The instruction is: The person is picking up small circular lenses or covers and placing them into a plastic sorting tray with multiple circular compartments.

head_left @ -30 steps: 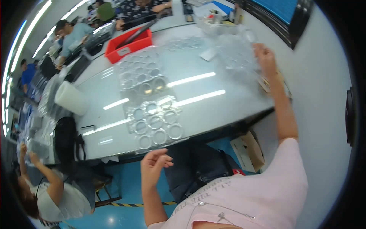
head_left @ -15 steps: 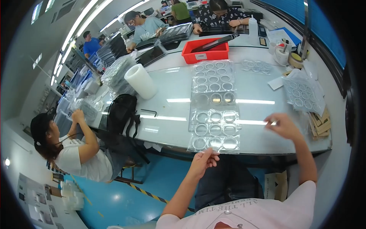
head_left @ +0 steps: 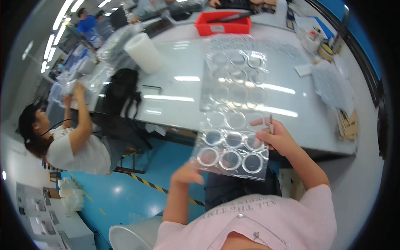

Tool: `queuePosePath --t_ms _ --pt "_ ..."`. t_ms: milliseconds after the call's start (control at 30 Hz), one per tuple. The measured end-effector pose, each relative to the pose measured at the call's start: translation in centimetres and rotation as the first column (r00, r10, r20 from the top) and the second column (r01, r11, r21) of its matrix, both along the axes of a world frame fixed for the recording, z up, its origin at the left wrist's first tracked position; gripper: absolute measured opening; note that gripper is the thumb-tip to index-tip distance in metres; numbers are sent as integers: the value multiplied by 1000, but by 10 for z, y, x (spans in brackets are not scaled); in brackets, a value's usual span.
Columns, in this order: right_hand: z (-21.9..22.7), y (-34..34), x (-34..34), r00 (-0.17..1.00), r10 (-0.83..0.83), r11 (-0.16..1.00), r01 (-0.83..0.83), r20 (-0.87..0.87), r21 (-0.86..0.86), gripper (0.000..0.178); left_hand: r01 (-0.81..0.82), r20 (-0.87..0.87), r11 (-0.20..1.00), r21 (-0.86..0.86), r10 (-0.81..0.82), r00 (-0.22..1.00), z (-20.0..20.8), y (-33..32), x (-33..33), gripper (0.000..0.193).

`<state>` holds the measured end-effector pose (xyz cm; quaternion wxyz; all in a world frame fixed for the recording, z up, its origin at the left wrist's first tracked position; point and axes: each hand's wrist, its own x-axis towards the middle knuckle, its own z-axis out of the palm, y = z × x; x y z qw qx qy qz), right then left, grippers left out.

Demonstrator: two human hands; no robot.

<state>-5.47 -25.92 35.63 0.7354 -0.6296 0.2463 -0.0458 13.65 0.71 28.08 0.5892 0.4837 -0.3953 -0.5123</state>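
A clear plastic sheet of round, ring-edged pockets (head_left: 230,160) reaches past the table's near edge, its near end over my lap. My left hand (head_left: 186,174) is at its lower left corner, thumb sticking out; the other fingers are blurred and partly behind the plastic. My right hand (head_left: 278,139) is at the sheet's right edge, closed round a slim metal tool (head_left: 271,124) that points up; its exact kind is unclear. Further ring-pocket sheets (head_left: 239,75) lie beyond in a column on the table.
A red bin (head_left: 223,24) stands at the far side, a white roll (head_left: 143,53) at far left. A black bag (head_left: 121,89) and a hex key (head_left: 153,88) lie left. More pocket sheets (head_left: 329,85) and tape (head_left: 326,51) are at right. A co-worker (head_left: 79,146) sits at left.
My right hand has come left from over the table to the sheet. My left hand has shifted left and down. The near sheet is pulled toward me. The view has tilted down.
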Motion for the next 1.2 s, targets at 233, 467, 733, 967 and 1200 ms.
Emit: queuePosePath --t_ms 233,467,733,967,1200 --pt "-15 39 -17 986 161 979 -153 -50 132 32 -421 -201 906 42 420 885 43 -36 17 64" --pt "-20 34 -39 917 248 935 -311 -312 -171 23 -309 0 941 139 312 950 22 -43 19 63" --pt "-23 42 16 974 111 584 99 199 -806 16 -268 73 937 224 259 963 32 -42 26 63" --pt "-43 65 75 914 274 289 219 300 -932 26 -219 -1 943 250 227 974 32 -41 29 69" --pt "-47 74 94 925 324 190 141 197 -972 26 -209 -22 947 244 221 975 25 -39 30 69"
